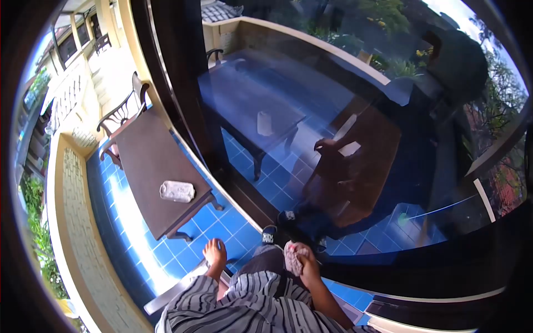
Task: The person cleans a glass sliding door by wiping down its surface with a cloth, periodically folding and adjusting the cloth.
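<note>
My right hand (309, 268) is closed around a crumpled pinkish cloth (293, 257), held low in front of my body near the foot of the large dark-framed glass pane (333, 139). To the left, my left hand (215, 252) hangs over the blue tiles with its fingers pointing forward and apart, and nothing shows in it. Striped sleeves (200, 291) cover part of my arms. The glass mirrors the porch, the table and my own dark figure.
A brown wooden table (155, 161) with curved legs stands left of the glass, bearing a whitish tray (177, 191). Behind it is a carved wooden chair (125, 114). A low wall (83, 211) runs along the left of the blue tiled floor (119, 222).
</note>
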The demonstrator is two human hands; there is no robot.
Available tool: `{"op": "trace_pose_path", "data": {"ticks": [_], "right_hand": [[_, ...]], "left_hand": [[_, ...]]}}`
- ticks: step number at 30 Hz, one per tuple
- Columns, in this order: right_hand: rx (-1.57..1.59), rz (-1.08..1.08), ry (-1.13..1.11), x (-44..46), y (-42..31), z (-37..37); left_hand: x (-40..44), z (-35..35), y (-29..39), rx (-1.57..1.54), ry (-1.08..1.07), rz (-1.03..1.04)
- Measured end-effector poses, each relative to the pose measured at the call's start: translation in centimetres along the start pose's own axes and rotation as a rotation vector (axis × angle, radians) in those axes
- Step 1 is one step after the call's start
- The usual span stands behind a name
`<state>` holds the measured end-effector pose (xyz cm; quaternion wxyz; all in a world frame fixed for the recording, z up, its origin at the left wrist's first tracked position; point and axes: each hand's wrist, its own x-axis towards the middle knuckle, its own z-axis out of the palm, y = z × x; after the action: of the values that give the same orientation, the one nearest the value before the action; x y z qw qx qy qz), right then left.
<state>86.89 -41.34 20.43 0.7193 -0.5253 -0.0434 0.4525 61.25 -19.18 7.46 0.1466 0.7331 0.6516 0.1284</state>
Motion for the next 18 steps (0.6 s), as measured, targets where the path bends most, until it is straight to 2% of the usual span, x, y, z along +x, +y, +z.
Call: {"op": "trace_pose_path", "data": {"ticks": [2,4,5,6,8,10,13,14,15,16,17,18], "right_hand": [[0.001,-0.008,0.032,1.2,-1.6,-0.2],[-0.091,-0.109,0.026,1.8,-3.5,0.8],[-0.082,-0.109,0.013,2.0,-3.9,1.4],[-0.073,-0.109,0.002,2.2,-4.3,2.1],[-0.039,-0.107,-0.047,2.6,-4.5,3.6],[-0.053,-0.153,-0.12,3.3,-4.1,4.0],[0.104,-0.167,-0.195,3.0,-5.0,3.0],[0.19,-0.163,-0.216,2.9,-5.6,2.3],[0.304,-0.082,-0.229,1.8,-5.8,0.9],[0.433,-0.094,-0.294,0.5,-8.4,2.0],[0.451,-0.059,-0.285,0.0,-8.8,1.1],[0.467,-0.025,-0.274,-0.6,-8.9,0.2]], "left_hand": [[-0.4,-2.4,4.0,-0.187,-0.09,0.211],[-2.7,-7.0,11.9,-0.643,-0.307,0.212],[-3.5,-4.6,12.8,-0.777,-0.42,0.321],[-5.2,-8.3,17.3,-1.142,-0.704,0.142],[-7.5,-8.7,22.7,-1.5,-0.751,0.316],[-8.6,-7.6,26.2,-1.31,-0.601,0.48],[-9.3,-6.2,28.6,-1.479,-0.611,0.433],[-9.2,-5.4,28.8,-1.382,-0.621,0.477],[-9.2,-5.9,28.9,-1.394,-0.688,0.477],[-9.6,-6.5,28.8,-1.408,-0.755,0.473],[-10.0,-5.4,28.3,-1.348,-0.68,0.582],[-10.5,-4.7,27.9,-1.295,-0.692,0.598]]}}
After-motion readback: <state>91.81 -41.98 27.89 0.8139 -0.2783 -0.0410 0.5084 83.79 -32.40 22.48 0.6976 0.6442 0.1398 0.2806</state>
